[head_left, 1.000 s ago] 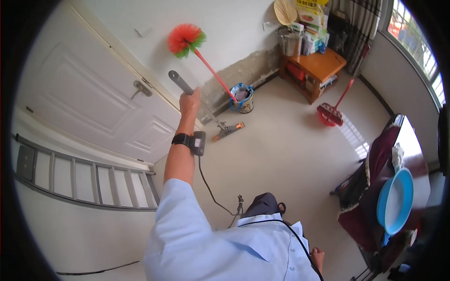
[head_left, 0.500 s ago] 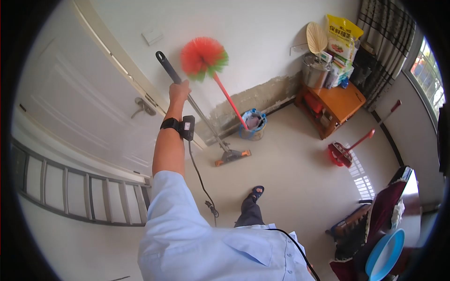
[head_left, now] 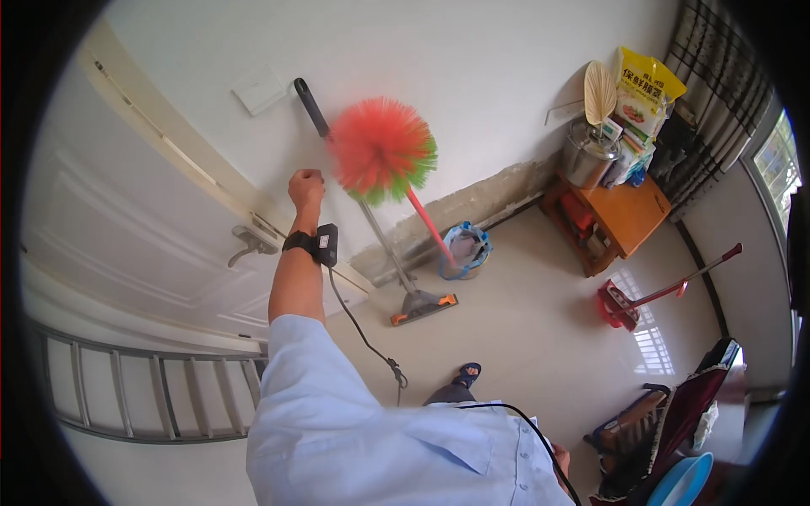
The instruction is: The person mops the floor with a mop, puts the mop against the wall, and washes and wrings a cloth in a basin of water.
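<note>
Flat mop (head_left: 420,302) rests on glossy floor (head_left: 523,337) beside patchy wall (head_left: 502,126), white door (head_left: 126,228)

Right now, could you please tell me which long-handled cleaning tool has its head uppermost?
The red-and-green duster, its pole standing in the bucket; the mop and broom have their heads down at the floor.

Red-green duster (head_left: 384,150), black mop grip (head_left: 310,106)
</note>
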Action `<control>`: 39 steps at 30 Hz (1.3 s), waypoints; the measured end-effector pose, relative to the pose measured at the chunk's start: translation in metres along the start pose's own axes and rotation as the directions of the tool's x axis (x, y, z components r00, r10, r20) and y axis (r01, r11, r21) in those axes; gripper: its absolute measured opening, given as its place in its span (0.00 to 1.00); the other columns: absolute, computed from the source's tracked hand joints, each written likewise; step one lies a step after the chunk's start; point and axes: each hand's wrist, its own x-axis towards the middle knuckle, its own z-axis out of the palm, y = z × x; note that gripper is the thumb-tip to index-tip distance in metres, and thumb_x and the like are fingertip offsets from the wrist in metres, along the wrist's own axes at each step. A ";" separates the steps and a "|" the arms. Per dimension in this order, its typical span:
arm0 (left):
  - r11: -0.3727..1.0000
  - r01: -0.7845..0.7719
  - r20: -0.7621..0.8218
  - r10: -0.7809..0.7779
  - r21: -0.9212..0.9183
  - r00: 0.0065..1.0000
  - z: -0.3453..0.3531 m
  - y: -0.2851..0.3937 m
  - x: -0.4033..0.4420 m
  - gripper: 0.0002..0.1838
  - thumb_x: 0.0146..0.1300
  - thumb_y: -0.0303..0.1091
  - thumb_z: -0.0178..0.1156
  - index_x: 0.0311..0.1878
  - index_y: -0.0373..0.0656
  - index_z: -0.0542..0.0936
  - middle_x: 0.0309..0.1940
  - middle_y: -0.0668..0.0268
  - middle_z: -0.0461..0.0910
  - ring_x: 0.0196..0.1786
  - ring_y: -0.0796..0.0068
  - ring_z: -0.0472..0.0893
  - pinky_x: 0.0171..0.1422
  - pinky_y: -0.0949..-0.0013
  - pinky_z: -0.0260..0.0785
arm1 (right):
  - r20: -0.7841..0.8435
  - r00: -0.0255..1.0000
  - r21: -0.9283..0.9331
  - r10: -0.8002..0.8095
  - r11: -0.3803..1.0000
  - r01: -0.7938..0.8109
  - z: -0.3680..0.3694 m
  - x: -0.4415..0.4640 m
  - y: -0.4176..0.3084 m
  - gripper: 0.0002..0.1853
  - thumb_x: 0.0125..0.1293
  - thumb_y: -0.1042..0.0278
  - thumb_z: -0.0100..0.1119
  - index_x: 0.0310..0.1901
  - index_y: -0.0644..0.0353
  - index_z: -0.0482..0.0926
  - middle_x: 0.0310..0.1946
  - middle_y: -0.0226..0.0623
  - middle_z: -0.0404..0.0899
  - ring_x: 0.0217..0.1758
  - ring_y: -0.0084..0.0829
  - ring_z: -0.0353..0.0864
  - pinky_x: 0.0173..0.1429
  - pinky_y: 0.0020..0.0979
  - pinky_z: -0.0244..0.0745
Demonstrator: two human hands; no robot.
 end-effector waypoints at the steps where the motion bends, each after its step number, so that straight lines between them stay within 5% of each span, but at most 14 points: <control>1: 1.000 0.020 -0.004 -0.021 -0.013 1.000 0.003 -0.012 0.004 0.10 0.58 0.34 0.61 0.34 0.36 0.83 0.22 0.60 0.83 0.22 0.70 0.81 0.28 0.67 0.74 | 0.029 0.993 0.096 0.115 0.988 -0.117 -0.016 -0.008 -0.034 0.14 0.65 0.64 0.56 0.42 0.66 0.85 0.31 0.46 0.85 0.37 0.32 0.84 0.43 0.34 0.77; 3: 0.997 0.057 -0.011 -0.058 -0.042 0.998 0.013 -0.050 0.017 0.10 0.59 0.34 0.61 0.34 0.36 0.83 0.22 0.60 0.83 0.21 0.70 0.81 0.27 0.67 0.73 | 0.098 0.955 0.184 0.281 0.938 -0.295 -0.041 -0.018 -0.087 0.13 0.64 0.65 0.60 0.44 0.64 0.85 0.32 0.46 0.85 0.37 0.31 0.84 0.44 0.34 0.77; 8: 0.984 0.178 0.034 -0.179 0.027 0.983 0.024 -0.182 -0.019 0.05 0.51 0.29 0.59 0.27 0.37 0.80 0.16 0.64 0.76 0.17 0.71 0.74 0.21 0.64 0.67 | -0.061 0.996 -0.076 -0.064 0.995 0.060 0.019 0.003 0.055 0.17 0.59 0.59 0.52 0.37 0.65 0.84 0.24 0.49 0.82 0.26 0.37 0.83 0.35 0.39 0.78; 10: 0.944 0.326 0.220 -0.327 0.042 0.919 0.029 -0.263 -0.068 0.14 0.53 0.30 0.58 0.14 0.49 0.69 0.11 0.70 0.67 0.13 0.74 0.70 0.15 0.69 0.61 | 0.071 0.986 0.022 0.151 0.988 -0.153 0.008 -0.019 0.020 0.18 0.58 0.56 0.51 0.37 0.62 0.83 0.25 0.52 0.81 0.30 0.42 0.84 0.41 0.42 0.77; 11: 0.895 0.183 0.475 -0.378 0.407 0.795 0.024 -0.292 -0.098 0.12 0.52 0.32 0.60 0.15 0.50 0.73 0.12 0.69 0.72 0.16 0.73 0.74 0.21 0.66 0.65 | 0.073 0.974 0.080 0.215 0.972 -0.220 0.017 -0.023 0.029 0.19 0.58 0.56 0.51 0.37 0.63 0.83 0.26 0.52 0.81 0.31 0.42 0.83 0.41 0.42 0.77; 12: 0.733 -0.262 0.708 -0.399 0.628 0.583 0.018 -0.295 -0.137 0.09 0.50 0.33 0.61 0.15 0.51 0.77 0.14 0.67 0.76 0.19 0.71 0.77 0.27 0.64 0.69 | 0.139 0.945 0.077 0.297 0.948 -0.309 0.007 -0.028 0.012 0.20 0.59 0.55 0.51 0.40 0.62 0.84 0.32 0.53 0.83 0.37 0.45 0.85 0.47 0.42 0.78; 13: 0.601 -0.615 0.859 -0.383 0.510 0.339 0.011 -0.295 -0.178 0.07 0.48 0.35 0.62 0.16 0.52 0.81 0.16 0.66 0.80 0.22 0.70 0.81 0.33 0.61 0.73 | 0.060 0.967 0.072 0.248 0.965 -0.252 0.030 -0.025 0.049 0.19 0.63 0.54 0.52 0.42 0.62 0.83 0.36 0.52 0.83 0.41 0.44 0.84 0.48 0.42 0.76; 14: 0.688 -0.530 0.857 -0.484 0.496 0.175 0.011 -0.309 -0.210 0.02 0.44 0.36 0.66 0.20 0.54 0.83 0.19 0.68 0.83 0.28 0.71 0.84 0.34 0.63 0.74 | 0.088 0.933 0.099 0.348 0.929 -0.356 0.029 -0.025 0.047 0.20 0.62 0.55 0.52 0.44 0.61 0.84 0.38 0.52 0.84 0.43 0.45 0.85 0.50 0.41 0.77; 15: 0.760 -0.493 0.903 -0.395 0.423 0.166 0.014 -0.344 -0.248 0.29 0.69 0.47 0.49 0.13 0.43 0.76 0.09 0.63 0.75 0.13 0.68 0.76 0.23 0.64 0.71 | 0.063 0.925 0.155 0.376 0.911 -0.381 0.030 -0.024 0.043 0.20 0.61 0.55 0.52 0.45 0.60 0.84 0.39 0.51 0.84 0.44 0.45 0.85 0.51 0.40 0.77; 19: 0.566 0.199 0.542 -0.824 0.800 0.164 0.052 -0.266 -0.370 0.19 0.66 0.36 0.56 0.19 0.37 0.73 0.09 0.60 0.69 0.09 0.63 0.71 0.13 0.60 0.64 | 0.037 0.875 0.312 0.483 0.826 -0.469 0.023 -0.040 0.033 0.23 0.60 0.54 0.52 0.50 0.58 0.84 0.43 0.49 0.85 0.47 0.46 0.85 0.56 0.39 0.77; 24: 0.759 -0.158 0.772 -0.635 0.631 0.033 0.147 -0.193 -0.431 0.03 0.58 0.21 0.52 0.31 0.36 0.75 0.17 0.61 0.72 0.13 0.69 0.69 0.16 0.64 0.63 | 0.031 0.865 0.415 0.501 0.781 -0.467 0.038 -0.053 0.104 0.23 0.59 0.54 0.53 0.50 0.59 0.83 0.44 0.50 0.85 0.48 0.48 0.84 0.56 0.39 0.78; 27: 0.866 -0.271 0.906 -0.413 0.421 0.088 0.202 -0.121 -0.478 0.14 0.52 0.14 0.50 0.43 0.36 0.74 0.25 0.62 0.76 0.16 0.70 0.72 0.18 0.65 0.65 | 0.202 0.749 0.637 0.632 0.496 -0.590 0.020 -0.073 0.135 0.23 0.61 0.60 0.52 0.55 0.61 0.81 0.40 0.49 0.86 0.33 0.41 0.87 0.39 0.39 0.83; 31: 0.897 -0.144 0.894 -0.434 0.417 -0.115 0.254 -0.054 -0.551 0.15 0.50 0.16 0.59 0.43 0.37 0.77 0.27 0.64 0.78 0.21 0.71 0.76 0.22 0.65 0.69 | 0.242 0.646 0.800 0.724 0.228 -0.555 0.010 -0.108 0.193 0.19 0.62 0.64 0.49 0.51 0.63 0.80 0.30 0.43 0.85 0.26 0.35 0.87 0.27 0.35 0.83; 39: 0.849 -0.491 0.884 -0.371 0.198 -0.284 0.268 0.027 -0.729 0.18 0.54 0.26 0.64 0.50 0.31 0.80 0.33 0.58 0.83 0.27 0.68 0.83 0.31 0.68 0.76 | 0.316 0.553 0.860 0.771 0.013 -0.510 0.010 -0.147 0.275 0.18 0.64 0.65 0.49 0.52 0.64 0.79 0.32 0.42 0.83 0.25 0.35 0.86 0.25 0.34 0.81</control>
